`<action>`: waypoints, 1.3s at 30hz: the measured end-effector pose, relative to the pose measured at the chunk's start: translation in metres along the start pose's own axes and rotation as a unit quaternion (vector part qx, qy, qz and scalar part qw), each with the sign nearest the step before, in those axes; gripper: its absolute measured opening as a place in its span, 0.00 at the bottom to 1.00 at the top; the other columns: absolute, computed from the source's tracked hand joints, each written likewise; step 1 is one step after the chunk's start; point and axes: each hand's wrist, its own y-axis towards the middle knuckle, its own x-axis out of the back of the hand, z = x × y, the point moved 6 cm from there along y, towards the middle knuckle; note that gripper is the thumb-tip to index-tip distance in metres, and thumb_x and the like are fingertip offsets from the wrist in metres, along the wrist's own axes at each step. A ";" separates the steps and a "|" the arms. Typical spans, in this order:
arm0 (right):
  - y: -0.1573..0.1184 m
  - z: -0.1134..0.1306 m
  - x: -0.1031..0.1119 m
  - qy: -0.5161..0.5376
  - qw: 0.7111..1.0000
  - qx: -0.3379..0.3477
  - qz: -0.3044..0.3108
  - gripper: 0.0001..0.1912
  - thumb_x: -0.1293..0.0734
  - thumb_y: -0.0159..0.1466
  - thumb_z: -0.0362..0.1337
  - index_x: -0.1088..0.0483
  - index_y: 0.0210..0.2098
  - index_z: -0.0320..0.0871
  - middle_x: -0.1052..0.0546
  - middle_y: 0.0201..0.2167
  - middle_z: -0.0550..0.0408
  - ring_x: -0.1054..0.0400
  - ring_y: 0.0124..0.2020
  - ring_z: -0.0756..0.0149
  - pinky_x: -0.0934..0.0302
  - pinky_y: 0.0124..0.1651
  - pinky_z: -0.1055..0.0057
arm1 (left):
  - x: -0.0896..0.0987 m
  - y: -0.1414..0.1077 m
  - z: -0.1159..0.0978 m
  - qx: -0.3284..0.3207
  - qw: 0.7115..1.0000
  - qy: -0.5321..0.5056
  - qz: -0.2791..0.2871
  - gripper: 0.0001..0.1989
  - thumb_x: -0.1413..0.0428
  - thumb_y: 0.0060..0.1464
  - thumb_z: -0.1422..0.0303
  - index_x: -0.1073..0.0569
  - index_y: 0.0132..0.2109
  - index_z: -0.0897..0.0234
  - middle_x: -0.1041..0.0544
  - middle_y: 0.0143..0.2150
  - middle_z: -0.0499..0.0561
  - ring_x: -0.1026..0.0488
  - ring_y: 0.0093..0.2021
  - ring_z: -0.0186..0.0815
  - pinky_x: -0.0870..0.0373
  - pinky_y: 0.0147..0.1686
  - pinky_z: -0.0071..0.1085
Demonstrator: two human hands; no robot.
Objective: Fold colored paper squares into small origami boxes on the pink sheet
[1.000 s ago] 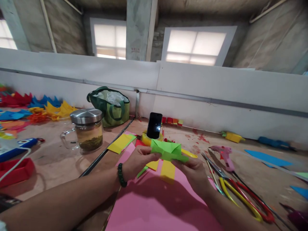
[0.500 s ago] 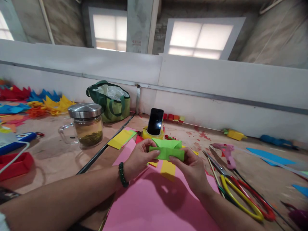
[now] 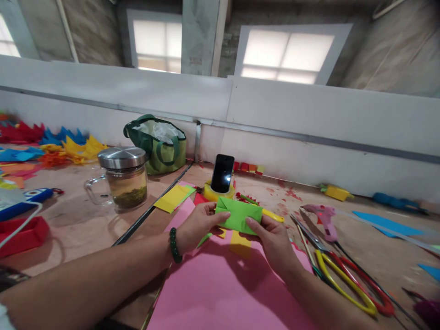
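Note:
A small folded piece of green paper is held up between both hands, its broad side facing me with creases across it. My left hand pinches its left end, thumb in front and fingers behind. At the right end, my right hand grips it the same way. Below lies a large pink paper sheet, with a yellow paper piece on its far part. A yellow-handled tool shows just beyond my right fingers.
Scissors and a pink glue gun lie at the right. A phone leans on a yellow tape roll. A lidded glass mug of tea stands left, before a green bag. Folded coloured paper is heaped far left.
The green paper's flap, raised behind the front strip before, now lies flat against it, so a wider smooth face shows. Both hands keep their pinch at its ends.

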 end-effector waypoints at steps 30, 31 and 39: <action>0.000 -0.005 -0.004 0.011 0.998 -0.044 0.052 0.17 0.23 0.48 0.43 0.22 0.35 0.43 0.20 0.32 0.54 0.27 0.30 0.65 0.29 0.32 0.70 | 0.006 0.002 0.011 0.067 0.998 0.003 0.005 0.16 0.36 0.45 0.63 0.24 0.36 0.73 0.22 0.31 0.55 0.24 0.27 0.32 0.33 0.23 0.21; 0.000 -0.005 -0.004 0.011 0.998 -0.039 0.054 0.17 0.24 0.48 0.43 0.22 0.35 0.43 0.21 0.32 0.54 0.27 0.31 0.65 0.30 0.32 0.70 | 0.006 0.003 0.012 0.068 0.998 0.002 0.007 0.15 0.36 0.45 0.63 0.24 0.36 0.73 0.22 0.30 0.55 0.24 0.26 0.32 0.33 0.23 0.21; -0.001 -0.004 -0.004 0.042 0.997 -0.026 0.052 0.14 0.24 0.47 0.40 0.22 0.32 0.43 0.22 0.28 0.56 0.30 0.26 0.68 0.32 0.28 0.72 | 0.006 0.006 0.012 0.065 0.998 -0.009 0.020 0.09 0.39 0.48 0.68 0.26 0.32 0.71 0.27 0.25 0.47 0.31 0.14 0.24 0.45 0.12 0.17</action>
